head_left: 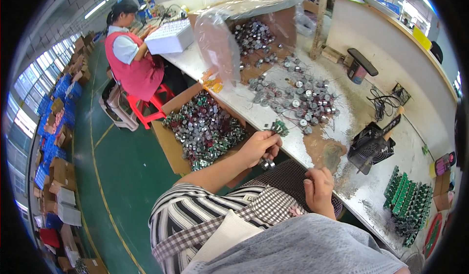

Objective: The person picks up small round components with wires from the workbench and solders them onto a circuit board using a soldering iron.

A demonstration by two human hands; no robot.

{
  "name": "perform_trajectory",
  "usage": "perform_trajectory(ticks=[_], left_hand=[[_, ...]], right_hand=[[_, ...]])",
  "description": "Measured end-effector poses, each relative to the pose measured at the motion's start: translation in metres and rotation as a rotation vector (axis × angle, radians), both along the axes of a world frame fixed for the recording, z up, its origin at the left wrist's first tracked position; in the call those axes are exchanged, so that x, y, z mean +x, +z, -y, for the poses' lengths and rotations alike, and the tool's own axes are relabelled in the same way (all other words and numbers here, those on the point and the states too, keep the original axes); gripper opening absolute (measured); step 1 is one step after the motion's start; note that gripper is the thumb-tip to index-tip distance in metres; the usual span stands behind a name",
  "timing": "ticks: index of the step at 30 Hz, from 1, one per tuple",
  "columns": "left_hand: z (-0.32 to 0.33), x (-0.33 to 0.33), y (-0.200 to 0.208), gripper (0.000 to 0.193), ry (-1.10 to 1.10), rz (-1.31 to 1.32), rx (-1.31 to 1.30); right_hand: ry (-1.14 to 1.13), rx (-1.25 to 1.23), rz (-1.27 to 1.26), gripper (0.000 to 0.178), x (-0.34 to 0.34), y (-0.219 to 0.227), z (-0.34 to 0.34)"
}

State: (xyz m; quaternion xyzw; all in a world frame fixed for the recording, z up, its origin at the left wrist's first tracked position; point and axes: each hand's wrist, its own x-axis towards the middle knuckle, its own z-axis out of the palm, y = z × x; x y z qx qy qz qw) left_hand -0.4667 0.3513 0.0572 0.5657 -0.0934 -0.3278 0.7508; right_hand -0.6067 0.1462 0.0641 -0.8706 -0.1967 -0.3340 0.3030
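Observation:
My left hand (pixel 260 149) is closed around a bunch of small motors wired to circuit boards. Green circuit boards (pixel 279 128) stick out past its fingertips, over the bench edge, and silver motors (pixel 267 164) hang below the fingers. My right hand (pixel 320 190) is curled closed near the bench's front edge; anything inside it is hidden. Below and left of my left hand, an open cardboard box (pixel 168 149) holds a heap of silver motors with green boards (pixel 207 130). Loose silver motors with wires (pixel 305 100) lie piled on the white bench (pixel 278 149).
A plastic-lined carton (pixel 286 22) spills more motors at the back. Rightward are a black fan (pixel 371 147), a brush (pixel 393 125) and rows of green circuit boards (pixel 408 203). A co-worker (pixel 132 61) sits at far left by a white box (pixel 171 38).

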Motion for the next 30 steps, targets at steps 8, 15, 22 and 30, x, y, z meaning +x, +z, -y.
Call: perform_trajectory(ticks=[8, 15, 22, 30], left_hand=[[0.058, -0.008, -0.038, 0.024, 0.412, 0.331, 0.158], [0.08, -0.013, -0.047, 0.022, 0.591, 0.597, 0.392], [0.092, -0.014, -0.05, 0.022, 0.718, 0.679, 0.543], [0.097, -0.014, -0.052, 0.023, 0.796, 0.758, 0.62]], right_hand=[[-0.175, 0.03, 0.14, 0.023, -0.033, -0.027, 0.052], [-0.131, -0.068, 0.344, 0.024, -0.022, -0.067, 0.078], [-0.182, -0.026, 0.555, 0.021, -0.01, -0.092, 0.073], [-0.2, 0.006, 0.601, 0.023, -0.009, -0.102, 0.068]])
